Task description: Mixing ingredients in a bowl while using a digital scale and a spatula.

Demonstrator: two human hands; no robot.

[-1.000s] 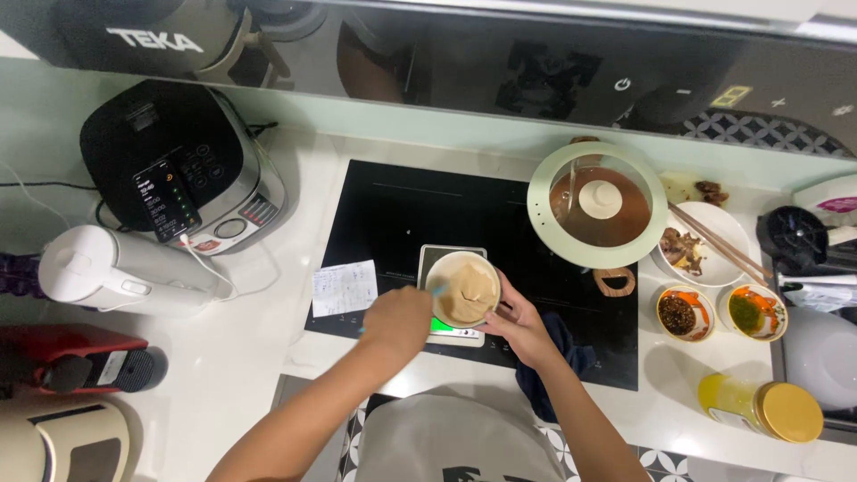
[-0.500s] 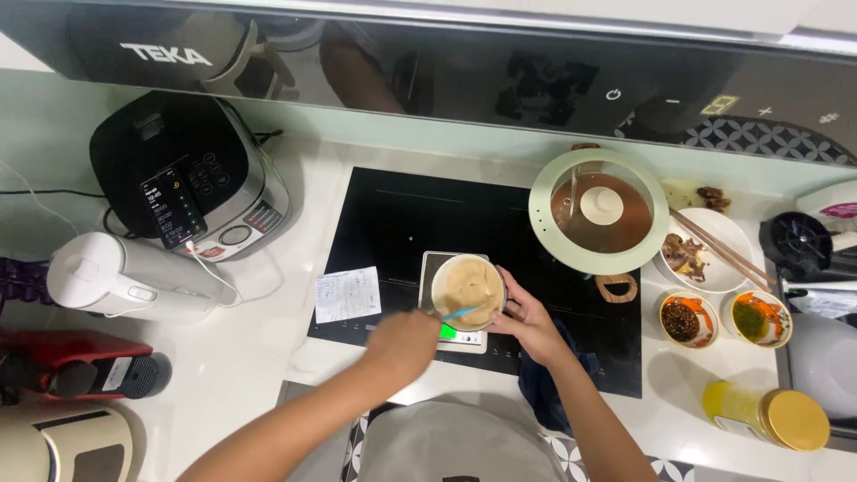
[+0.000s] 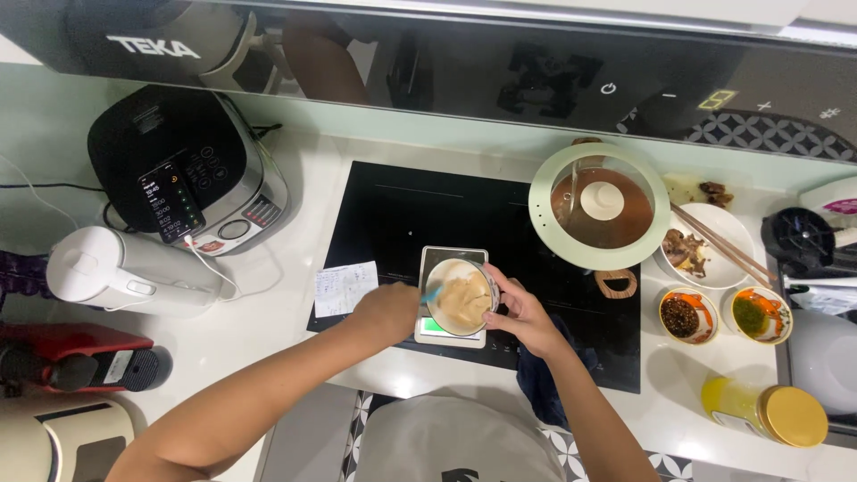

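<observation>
Our bowl on the scale, at the front of the cooktop

We find the bowl (image 3: 460, 297) on the kitchen scale (image 3: 451, 328), which sits on the induction cooktop (image 3: 402, 214); the paper note (image 3: 345, 287) lies left of it, the lidded pot (image 3: 599, 205) behind and right, the rice cooker (image 3: 192, 174) far left, and two small sauce dishes (image 3: 723, 314) at right.

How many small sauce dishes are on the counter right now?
2, side by side right of the cooktop: one with dark chili sauce, one with green sauce. Both sit below the white plate carrying chopsticks. None looks hidden.
</observation>
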